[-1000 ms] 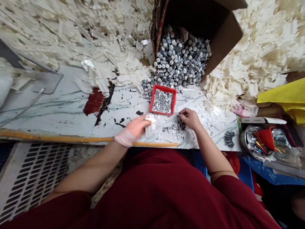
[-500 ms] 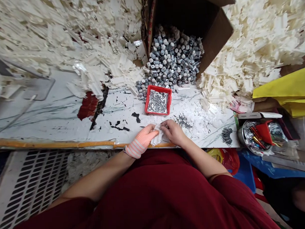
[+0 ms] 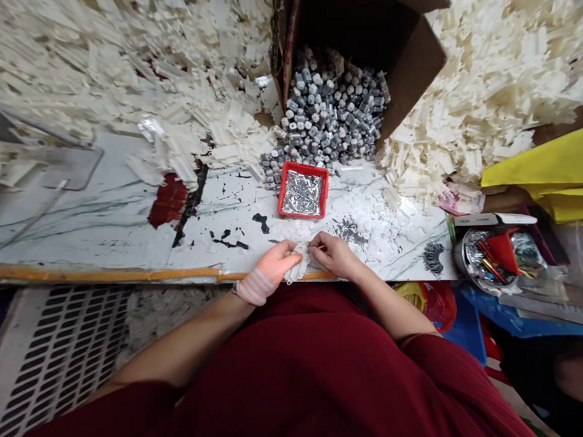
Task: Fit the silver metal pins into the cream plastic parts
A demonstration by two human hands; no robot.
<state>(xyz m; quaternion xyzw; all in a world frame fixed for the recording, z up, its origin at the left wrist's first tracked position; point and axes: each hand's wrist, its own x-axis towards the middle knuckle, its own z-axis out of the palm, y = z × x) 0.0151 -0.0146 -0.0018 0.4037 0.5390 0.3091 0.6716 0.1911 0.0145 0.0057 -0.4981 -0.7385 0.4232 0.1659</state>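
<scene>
**Small white plastic part (image 3: 297, 263) held at the worktop (image 3: 101, 231) edge**

Both hands are closed on the part, just above the orange-yellow edge strip (image 3: 102, 275) nearest the person. The left hand (image 3: 269, 270), in a peach striped glove, grips it from the left, while the bare right hand (image 3: 333, 255) pinches it from the right with its fingertips (image 3: 312, 246). Just beyond the right hand lie loose metal pins (image 3: 349, 230) among white plastic scraps (image 3: 372, 212). Further up stands a red tray (image 3: 291, 209) lined with foil and filled with similar pins. Behind it, a cardboard box (image 3: 405, 61) lies on its side, spilling grey metal-and-plastic cylinders (image 3: 330, 109) onto the worktop. Heaps of white plastic pieces (image 3: 498, 109) bank up on both sides of the box. To the right sit a foil-lined tin (image 3: 474, 257) holding assorted tools and a stack of yellow paper (image 3: 541, 178).
</scene>
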